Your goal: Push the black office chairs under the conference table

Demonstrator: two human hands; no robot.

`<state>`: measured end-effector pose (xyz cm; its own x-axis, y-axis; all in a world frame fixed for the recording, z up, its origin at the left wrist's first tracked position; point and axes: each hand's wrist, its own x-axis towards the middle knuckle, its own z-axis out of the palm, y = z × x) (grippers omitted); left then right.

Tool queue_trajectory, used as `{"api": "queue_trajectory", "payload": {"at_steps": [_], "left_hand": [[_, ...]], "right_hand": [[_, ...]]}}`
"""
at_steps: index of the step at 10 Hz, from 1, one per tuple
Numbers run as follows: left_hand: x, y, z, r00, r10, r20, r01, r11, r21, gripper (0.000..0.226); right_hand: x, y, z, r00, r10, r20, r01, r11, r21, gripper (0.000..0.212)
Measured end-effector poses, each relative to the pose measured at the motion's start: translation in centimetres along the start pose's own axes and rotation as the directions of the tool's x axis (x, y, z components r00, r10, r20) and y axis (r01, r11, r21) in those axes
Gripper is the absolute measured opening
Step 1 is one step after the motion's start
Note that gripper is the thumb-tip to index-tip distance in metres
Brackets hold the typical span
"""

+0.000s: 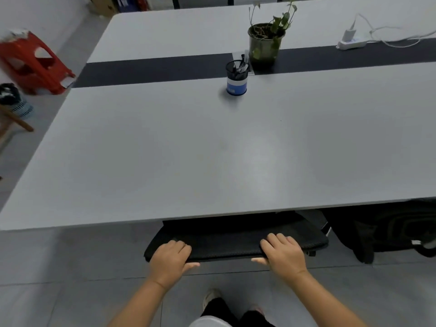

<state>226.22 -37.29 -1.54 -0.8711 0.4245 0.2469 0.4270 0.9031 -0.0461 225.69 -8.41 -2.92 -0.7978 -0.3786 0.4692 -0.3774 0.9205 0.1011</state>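
A black mesh office chair point(226, 244) stands at the near edge of the grey conference table point(188, 149), its seat hidden under the tabletop and only the top of its backrest showing. My left hand point(169, 258) grips the left end of the backrest top, fingers over it and thumb beneath. My right hand point(283, 253) grips the right end the same way. A second black chair point(389, 227) sits to the right, partly under the table.
On the table stand a mesh pen holder point(236, 77), a potted plant point(265, 41) and a white power strip point(351, 43) with cables. A red plastic stool point(33, 64) and a small bin point(16, 102) are on the floor at left. My feet show below.
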Motion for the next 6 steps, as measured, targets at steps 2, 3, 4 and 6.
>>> {"api": "queue_trajectory", "payload": {"at_steps": [2, 3, 4, 6], "left_hand": [[0.0, -1.4, 0.4, 0.999, 0.037, 0.005, -0.037, 0.999, -0.028, 0.049], [-0.2, -1.7, 0.6, 0.999, 0.029, 0.030, -0.027, 0.998, -0.063, 0.058], [-0.8, -1.4, 0.5, 0.994, 0.003, 0.106, 0.009, 0.994, -0.112, 0.059], [-1.2, -0.4, -2.0, 0.974, -0.038, 0.224, 0.123, 0.917, -0.380, 0.057]], "right_hand": [[0.4, -1.0, 0.4, 1.000, 0.008, -0.016, -0.008, 1.000, 0.010, 0.053], [0.4, -1.2, 0.2, 1.000, 0.028, 0.014, -0.029, 0.999, 0.024, 0.053], [-0.1, -1.5, 0.1, 0.998, 0.051, 0.047, -0.054, 0.997, 0.047, 0.056], [-0.7, -2.0, -1.8, 0.950, 0.180, 0.255, -0.254, 0.921, 0.295, 0.072]]}}
